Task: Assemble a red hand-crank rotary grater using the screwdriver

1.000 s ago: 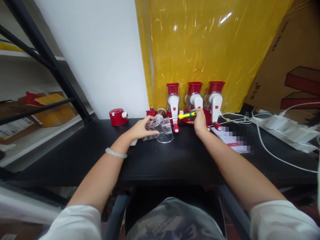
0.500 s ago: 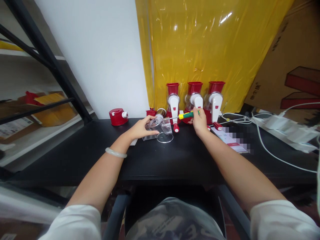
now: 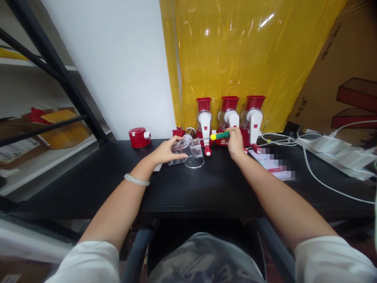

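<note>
My left hand [image 3: 169, 151] grips a clear plastic grater body [image 3: 184, 145] that lies on its side on the black table. In my right hand [image 3: 235, 143] is a screwdriver [image 3: 219, 136] with a green and yellow handle, held level. Its metal shaft points left and reaches the right part of the clear body; what the tip touches is too small to make out. A metal grater drum [image 3: 190, 132] sits at the far end of the clear body. Behind my hands stand red and white rotary graters, among them one [image 3: 204, 122] with a white crank.
A red round base [image 3: 139, 137] with a white knob stands at the back left. To the right lie a phone [image 3: 273, 165], white cables and a power strip [image 3: 335, 155]. A yellow plastic sheet [image 3: 235, 51] hangs behind, beside a large cardboard box [image 3: 338, 78].
My right hand has shifted slightly on the screwdriver's handle, its fingers turning a little. The left hand and the clear grater body have stayed in place.
</note>
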`<state>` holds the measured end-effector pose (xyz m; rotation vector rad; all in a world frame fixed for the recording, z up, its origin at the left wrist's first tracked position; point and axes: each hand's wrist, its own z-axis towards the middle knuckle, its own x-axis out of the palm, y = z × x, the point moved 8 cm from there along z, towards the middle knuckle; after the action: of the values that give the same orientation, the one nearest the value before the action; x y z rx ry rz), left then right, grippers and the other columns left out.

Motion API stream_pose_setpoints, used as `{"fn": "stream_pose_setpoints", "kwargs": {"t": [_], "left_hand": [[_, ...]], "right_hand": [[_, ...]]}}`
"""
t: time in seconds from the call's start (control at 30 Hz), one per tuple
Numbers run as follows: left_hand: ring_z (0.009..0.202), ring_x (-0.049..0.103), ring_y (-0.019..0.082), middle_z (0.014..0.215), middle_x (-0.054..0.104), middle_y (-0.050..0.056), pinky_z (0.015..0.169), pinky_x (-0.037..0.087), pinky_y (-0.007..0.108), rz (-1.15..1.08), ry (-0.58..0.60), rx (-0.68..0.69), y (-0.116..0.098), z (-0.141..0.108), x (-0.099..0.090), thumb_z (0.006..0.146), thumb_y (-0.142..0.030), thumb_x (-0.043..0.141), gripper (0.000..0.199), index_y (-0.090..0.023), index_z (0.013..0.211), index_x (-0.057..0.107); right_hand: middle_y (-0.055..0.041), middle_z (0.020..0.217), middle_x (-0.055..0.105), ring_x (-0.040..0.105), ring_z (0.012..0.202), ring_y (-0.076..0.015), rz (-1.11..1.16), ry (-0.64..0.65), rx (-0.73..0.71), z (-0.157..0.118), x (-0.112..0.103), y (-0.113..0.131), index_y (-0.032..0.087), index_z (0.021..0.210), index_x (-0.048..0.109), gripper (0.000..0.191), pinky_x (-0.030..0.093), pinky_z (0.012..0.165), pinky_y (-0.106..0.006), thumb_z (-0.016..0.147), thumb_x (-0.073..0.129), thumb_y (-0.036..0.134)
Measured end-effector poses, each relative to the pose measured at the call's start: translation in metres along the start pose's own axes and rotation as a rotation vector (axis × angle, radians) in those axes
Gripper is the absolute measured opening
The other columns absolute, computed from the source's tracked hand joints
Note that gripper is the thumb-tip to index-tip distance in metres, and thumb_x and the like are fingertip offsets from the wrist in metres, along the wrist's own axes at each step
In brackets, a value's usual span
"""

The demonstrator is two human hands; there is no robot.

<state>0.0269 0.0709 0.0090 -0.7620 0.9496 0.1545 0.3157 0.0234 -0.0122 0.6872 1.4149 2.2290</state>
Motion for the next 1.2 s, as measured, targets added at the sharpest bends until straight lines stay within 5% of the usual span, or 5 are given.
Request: {"fn": "stream_pose_setpoints", "kwargs": {"t": [0.43, 0.73, 1.2], "left_hand": [[0.108, 0.065, 0.03, 0.121, 0.066, 0.012, 0.096, 0.048, 0.048, -0.007, -0.003, -0.001, -0.002, -0.0009, -0.0004, 0.07, -0.049, 0.079, 0.077, -0.024, 0.136, 0.048], [0.105, 0.066, 0.029, 0.119, 0.067, 0.011, 0.094, 0.049, 0.048, -0.006, -0.007, 0.006, -0.0029, -0.0011, -0.0006, 0.071, -0.05, 0.079, 0.076, -0.024, 0.135, 0.048], [0.104, 0.066, 0.029, 0.117, 0.068, 0.012, 0.093, 0.049, 0.047, -0.02, -0.001, 0.015, -0.0033, -0.0009, -0.0004, 0.071, -0.048, 0.079, 0.074, -0.024, 0.134, 0.049]], "right_hand": [[0.0093, 0.054, 0.045, 0.045, 0.038, -0.0098, -0.059, -0.015, -0.026, 0.0035, -0.0023, -0.0059, 0.024, 0.087, 0.047, 0.041, 0.046, 0.041, -0.025, 0.084, 0.053, 0.065], [0.002, 0.076, 0.058, 0.056, 0.049, -0.0108, 0.02, -0.007, 0.034, 0.0036, -0.0016, -0.0086, 0.022, 0.089, 0.055, 0.025, 0.049, 0.044, -0.026, 0.086, 0.044, 0.044], [0.011, 0.043, 0.04, 0.041, 0.034, -0.0109, -0.064, -0.025, -0.013, 0.001, -0.0042, -0.0018, 0.025, 0.08, 0.048, 0.041, 0.048, 0.043, -0.029, 0.083, 0.055, 0.065]]}}
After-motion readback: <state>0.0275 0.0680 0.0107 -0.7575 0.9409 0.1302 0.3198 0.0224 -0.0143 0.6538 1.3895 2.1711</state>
